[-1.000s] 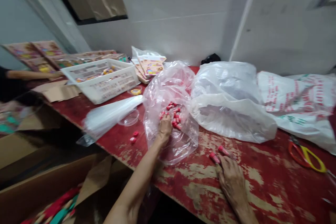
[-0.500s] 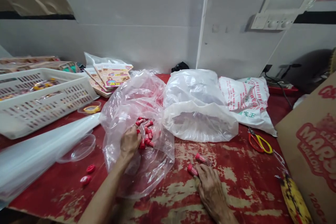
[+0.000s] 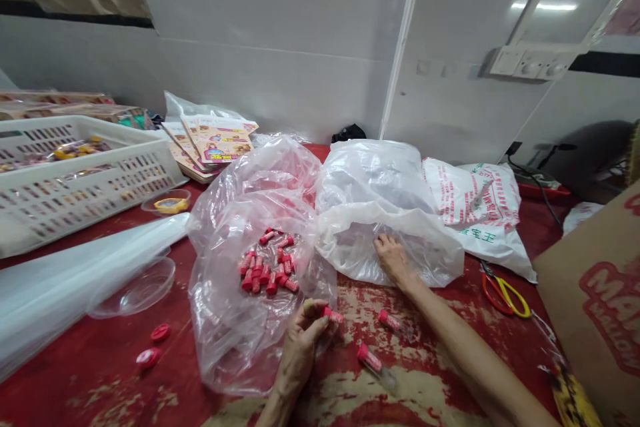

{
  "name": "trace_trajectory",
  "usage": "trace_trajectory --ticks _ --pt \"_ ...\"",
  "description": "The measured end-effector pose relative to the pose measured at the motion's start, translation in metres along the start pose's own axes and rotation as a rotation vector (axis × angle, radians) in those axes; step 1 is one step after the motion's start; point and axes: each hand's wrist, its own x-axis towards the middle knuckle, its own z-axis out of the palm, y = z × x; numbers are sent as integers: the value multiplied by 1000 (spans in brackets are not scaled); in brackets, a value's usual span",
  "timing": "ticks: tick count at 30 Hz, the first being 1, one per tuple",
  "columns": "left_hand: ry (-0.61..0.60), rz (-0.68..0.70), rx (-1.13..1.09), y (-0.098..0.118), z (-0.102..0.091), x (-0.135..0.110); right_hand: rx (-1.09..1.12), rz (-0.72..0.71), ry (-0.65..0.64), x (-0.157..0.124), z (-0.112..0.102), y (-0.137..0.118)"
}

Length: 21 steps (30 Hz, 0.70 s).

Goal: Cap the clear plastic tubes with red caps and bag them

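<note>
My left hand is closed on a small red-capped tube at the near edge of a clear plastic bag. Inside that bag lies a heap of several red caps. My right hand reaches forward with its fingers spread on the mouth of a cloudy white plastic bag. Two clear tubes with red caps lie on the worn red table between my arms.
A white slotted basket with packets stands at the left, next to a stack of clear sleeves and a clear lid. Two loose red caps, printed cards, scissors, a printed bag and a cardboard box.
My left hand has come out of the clear bag with a red-capped tube. My right hand has left the two tubes and moved forward to the white bag.
</note>
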Motion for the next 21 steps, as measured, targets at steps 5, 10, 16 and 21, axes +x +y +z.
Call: trace_trajectory --ticks 5,10,16,21 --pt "-52 19 50 4 -5 9 9 -38 -53 47 18 6" --pt "-70 -16 2 6 1 7 130 -19 -83 60 22 14" --pt "-59 -5 -76 5 0 10 424 40 -22 4 -5 -14" --pt "-46 -30 -109 6 0 6 1061 199 40 -88 -41 -46"
